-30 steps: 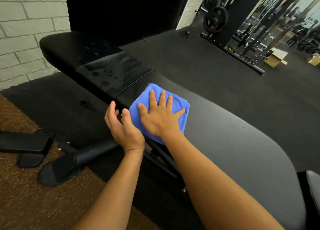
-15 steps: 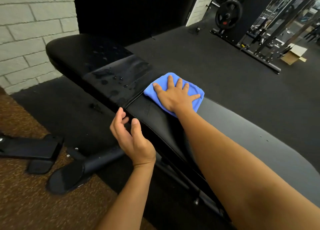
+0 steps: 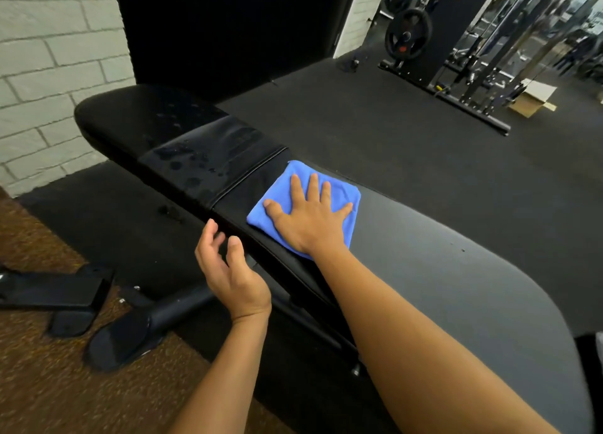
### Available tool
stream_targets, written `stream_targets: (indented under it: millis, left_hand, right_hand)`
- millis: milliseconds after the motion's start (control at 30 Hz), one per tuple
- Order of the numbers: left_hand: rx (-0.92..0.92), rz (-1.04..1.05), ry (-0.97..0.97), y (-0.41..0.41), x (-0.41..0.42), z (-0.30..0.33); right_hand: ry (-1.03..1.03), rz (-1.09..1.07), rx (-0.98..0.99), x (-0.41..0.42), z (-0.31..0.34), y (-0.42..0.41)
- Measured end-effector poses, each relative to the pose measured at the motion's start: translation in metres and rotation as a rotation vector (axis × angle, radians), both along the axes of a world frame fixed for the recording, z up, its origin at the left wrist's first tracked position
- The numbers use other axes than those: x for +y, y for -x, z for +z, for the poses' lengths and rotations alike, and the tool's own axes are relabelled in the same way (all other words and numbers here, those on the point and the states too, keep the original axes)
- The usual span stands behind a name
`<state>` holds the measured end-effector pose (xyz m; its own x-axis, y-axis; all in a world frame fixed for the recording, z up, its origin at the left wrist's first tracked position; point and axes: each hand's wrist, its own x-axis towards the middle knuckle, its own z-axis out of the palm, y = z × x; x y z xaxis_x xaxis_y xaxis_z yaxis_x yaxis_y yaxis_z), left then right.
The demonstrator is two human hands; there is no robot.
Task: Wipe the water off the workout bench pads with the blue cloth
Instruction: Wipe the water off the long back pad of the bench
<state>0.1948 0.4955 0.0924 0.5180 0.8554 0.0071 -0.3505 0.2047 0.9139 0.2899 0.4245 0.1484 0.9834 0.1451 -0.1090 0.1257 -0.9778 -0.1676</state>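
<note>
My right hand [image 3: 310, 220], fingers spread flat, presses the blue cloth [image 3: 339, 198] onto the long bench pad [image 3: 456, 286], just beside the seam. My left hand [image 3: 228, 270] hovers loosely open, holding nothing. Water droplets [image 3: 195, 167] bead the far pad [image 3: 146, 120].

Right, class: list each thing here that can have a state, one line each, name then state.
Cloth: folded, flat on near pad.
Right hand: fingers spread, pressing cloth.
Left hand: loosely curled, holding nothing.
Near pad: no drops visible.
Middle pad: wet with droplets.
Far pad: some droplets.
</note>
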Motion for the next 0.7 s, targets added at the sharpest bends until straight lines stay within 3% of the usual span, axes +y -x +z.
stream_targets:
  millis: [433,700]
  left_hand:
    - [-0.005,-0.076,-0.054,0.028,-0.03,-0.002]
    - [-0.034,-0.016,-0.032,0.003,-0.037,-0.009]
  right_hand:
    - [0.065,0.043,-0.04,-0.038,0.002,0.119]
    - [-0.013,-0.08,0.013,-0.031,-0.002,0.046]
